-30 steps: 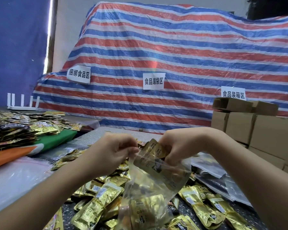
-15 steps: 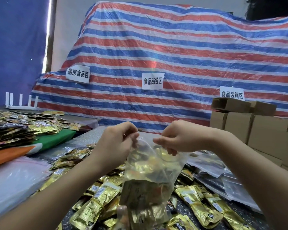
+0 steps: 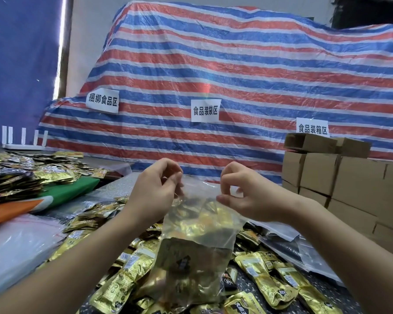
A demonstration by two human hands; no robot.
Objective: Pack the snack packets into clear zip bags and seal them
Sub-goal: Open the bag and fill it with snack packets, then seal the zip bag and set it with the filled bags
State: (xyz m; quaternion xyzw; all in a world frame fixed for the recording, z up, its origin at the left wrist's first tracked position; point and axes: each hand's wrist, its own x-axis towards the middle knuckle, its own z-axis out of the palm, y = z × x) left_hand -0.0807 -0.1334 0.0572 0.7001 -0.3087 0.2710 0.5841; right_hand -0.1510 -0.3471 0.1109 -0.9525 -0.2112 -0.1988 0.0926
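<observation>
A clear zip bag (image 3: 200, 225) hangs upright in the middle, with gold and black snack packets (image 3: 186, 266) filling its lower part. My left hand (image 3: 156, 189) pinches the bag's top edge at its left corner. My right hand (image 3: 243, 196) pinches the same top edge at its right corner. Between the two hands the bag's mouth sags a little. Whether the zip strip is closed cannot be told. Loose gold snack packets (image 3: 270, 275) lie spread on the dark speckled table (image 3: 327, 288) beneath the bag.
Another heap of packets (image 3: 21, 173) lies at the far left above green and orange sheets (image 3: 61, 193). Clear plastic bags (image 3: 14, 243) lie at near left. Stacked cardboard boxes (image 3: 340, 177) stand at right. A striped tarp (image 3: 213, 87) with paper labels fills the back.
The gold packet that my right hand was pushing into the bag is now inside. Both hands have risen and moved apart along the bag's top edge, lifting the bag.
</observation>
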